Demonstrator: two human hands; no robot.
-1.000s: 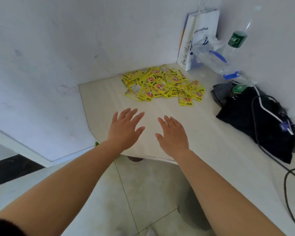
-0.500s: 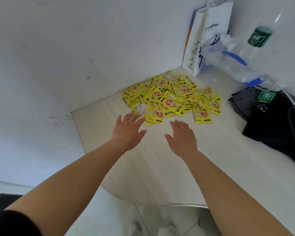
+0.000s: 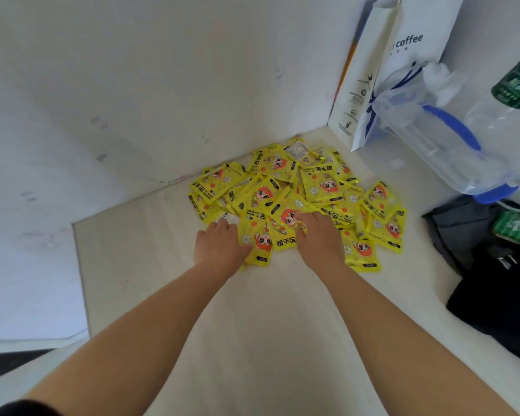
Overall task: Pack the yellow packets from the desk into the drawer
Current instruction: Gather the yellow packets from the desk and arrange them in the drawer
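My left hand [image 3: 219, 244] lies flat on the near left edge of the yellow packets [image 3: 297, 202], fingers spread, nothing gripped yet. My right hand [image 3: 318, 235] presses on the heap's middle, fingers curled among packets; whether they pinch one I cannot tell. The heap sits on the bench [image 3: 252, 325] by the wall. I judge gathering comes next. No drawer shows. The paper bag [image 3: 403, 55] at right hides its contents.
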